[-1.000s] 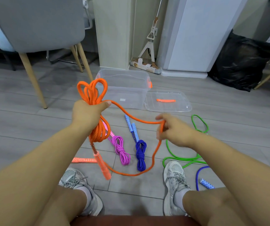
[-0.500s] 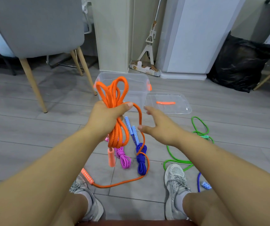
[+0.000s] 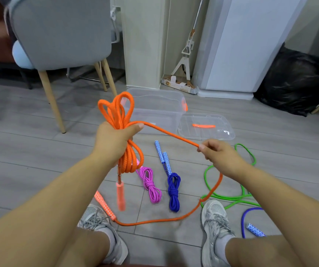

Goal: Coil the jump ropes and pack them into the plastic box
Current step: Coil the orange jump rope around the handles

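So, approx halfway: pink rope (image 3: 151, 186) & blue rope (image 3: 174, 191) lie coiled on floor; green rope (image 3: 205, 175) + second blue rope (image 3: 242, 220) loose; box (image 3: 154, 112) looks empty, lid (image 3: 222, 120) off. Left hand (image 3: 114, 143) fist-grips orange rope (image 3: 116, 112) loops in front of box; right hand (image 3: 220, 157) pinches its free strand.

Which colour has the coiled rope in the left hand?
Orange. The rope shows best in the head view.

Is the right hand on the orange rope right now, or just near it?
Touching. The head view shows the right hand pinching the orange rope at its fingertips; the strand runs straight from there to the left hand.
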Tool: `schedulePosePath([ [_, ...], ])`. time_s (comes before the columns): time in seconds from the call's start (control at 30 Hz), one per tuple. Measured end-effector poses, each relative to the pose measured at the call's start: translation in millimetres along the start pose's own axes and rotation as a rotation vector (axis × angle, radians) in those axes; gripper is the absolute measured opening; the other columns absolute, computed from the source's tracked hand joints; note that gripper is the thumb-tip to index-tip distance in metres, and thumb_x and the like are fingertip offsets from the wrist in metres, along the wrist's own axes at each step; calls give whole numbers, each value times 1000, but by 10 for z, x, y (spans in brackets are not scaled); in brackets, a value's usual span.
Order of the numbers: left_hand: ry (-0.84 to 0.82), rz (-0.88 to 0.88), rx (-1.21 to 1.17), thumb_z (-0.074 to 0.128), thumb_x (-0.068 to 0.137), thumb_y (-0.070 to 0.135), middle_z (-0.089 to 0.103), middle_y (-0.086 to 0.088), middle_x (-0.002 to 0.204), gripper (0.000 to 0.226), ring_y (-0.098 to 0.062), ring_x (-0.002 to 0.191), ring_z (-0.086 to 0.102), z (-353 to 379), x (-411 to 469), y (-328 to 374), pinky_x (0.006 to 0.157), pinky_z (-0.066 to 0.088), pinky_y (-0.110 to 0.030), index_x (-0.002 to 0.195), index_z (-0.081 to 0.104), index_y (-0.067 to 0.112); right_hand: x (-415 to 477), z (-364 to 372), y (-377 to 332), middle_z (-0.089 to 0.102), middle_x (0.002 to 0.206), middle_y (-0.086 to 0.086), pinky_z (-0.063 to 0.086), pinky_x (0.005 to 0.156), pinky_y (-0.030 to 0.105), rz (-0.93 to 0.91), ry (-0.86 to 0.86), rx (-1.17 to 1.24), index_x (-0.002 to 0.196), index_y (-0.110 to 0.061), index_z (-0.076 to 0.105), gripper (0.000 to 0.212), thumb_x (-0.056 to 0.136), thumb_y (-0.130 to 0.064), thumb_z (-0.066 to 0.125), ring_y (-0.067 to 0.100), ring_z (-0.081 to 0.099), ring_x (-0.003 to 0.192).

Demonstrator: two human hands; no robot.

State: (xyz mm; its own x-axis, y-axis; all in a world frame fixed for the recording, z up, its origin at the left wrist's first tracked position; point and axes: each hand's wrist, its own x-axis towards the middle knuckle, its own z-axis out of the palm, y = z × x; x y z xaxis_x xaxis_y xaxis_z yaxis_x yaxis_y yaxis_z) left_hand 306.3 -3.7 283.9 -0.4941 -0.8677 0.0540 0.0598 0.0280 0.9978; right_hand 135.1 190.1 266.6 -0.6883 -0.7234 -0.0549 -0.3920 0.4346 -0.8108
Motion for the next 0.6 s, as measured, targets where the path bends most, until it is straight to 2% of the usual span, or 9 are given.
schedulePosePath([
  [0.1,-35,-5,72,83,62,28,43,1,51,35,-19,56,38,17,-28,-29,58,36,-33,61,49,18,9,80,-150,47,67,-2,33,54,16,-99,71,117,85,-25,59,17,95,-15,49,1,44,53],
  [0.23,-90,-27,83,82,66,32,39,-9,63,35,-21,62,35,88,-83,-8,62,34,-36,73,54,13,-24,240,-431,50,72,-1,35,61,16,-251,95,221,88,-37,55,27,95,-13,49,-5,48,54],
  [0.33,-106,-20,88,78,63,42,36,-10,66,40,-21,63,33,152,-112,25,62,34,-35,76,52,15,-48,364,-585,51,75,-2,39,63,22,-284,85,234,87,-42,56,27,95,-16,51,1,46,58],
  [0.4,-102,-27,88,76,73,36,36,-10,67,34,-21,64,34,199,-131,33,62,34,-34,72,49,16,-63,419,-671,50,79,-5,40,65,26,-300,119,251,87,-43,56,27,95,-18,51,8,43,63],
  [0.47,-83,-28,94,71,82,27,38,-12,68,25,-21,64,36,242,-143,31,62,34,-33,75,51,12,-65,434,-741,50,81,-9,41,68,25,-322,162,265,90,-43,55,25,95,-18,49,8,44,68],
  [0.6,17,-44,146,63,83,13,42,-14,68,10,-21,62,38,254,-125,26,59,33,-31,78,56,8,-79,410,-786,52,80,-8,41,68,23,-361,233,313,91,-41,53,27,96,-16,47,4,47,70],
])
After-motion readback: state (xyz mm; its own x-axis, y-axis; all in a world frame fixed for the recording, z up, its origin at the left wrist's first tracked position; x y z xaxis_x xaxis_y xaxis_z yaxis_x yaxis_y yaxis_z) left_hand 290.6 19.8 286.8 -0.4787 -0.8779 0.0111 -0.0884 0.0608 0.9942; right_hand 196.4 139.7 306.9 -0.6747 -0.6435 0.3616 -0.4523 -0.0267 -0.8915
